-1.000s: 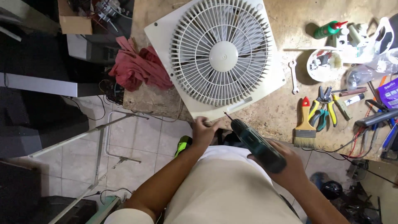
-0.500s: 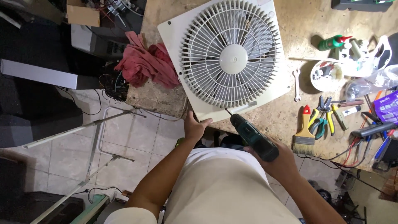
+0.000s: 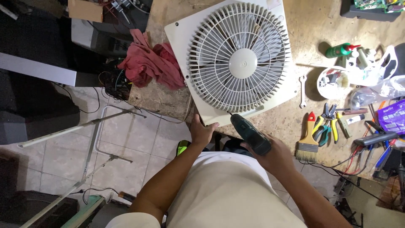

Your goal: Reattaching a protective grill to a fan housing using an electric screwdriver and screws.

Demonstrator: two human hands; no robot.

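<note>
1. Now I'm gripping the dark cordless drill (image 3: 249, 133) in my right hand (image 3: 270, 157), its tip touching the near edge of the white box fan (image 3: 236, 63).
2. My left hand (image 3: 201, 131) is clasping the fan's near-left corner on the workbench (image 3: 162, 95).

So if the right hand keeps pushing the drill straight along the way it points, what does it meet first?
The right hand holds the dark green drill aimed up and left; its bit tip already seems to sit at the near edge of the white box fan frame, so it meets the frame first, though depth is unclear.

Left hand (image 3: 201, 131) grips the near corner of the square white plastic box fan (image 3: 236, 59); right hand (image 3: 273, 157) aims a dark green cordless drill (image 3: 249, 133) at its lower edge.
</note>
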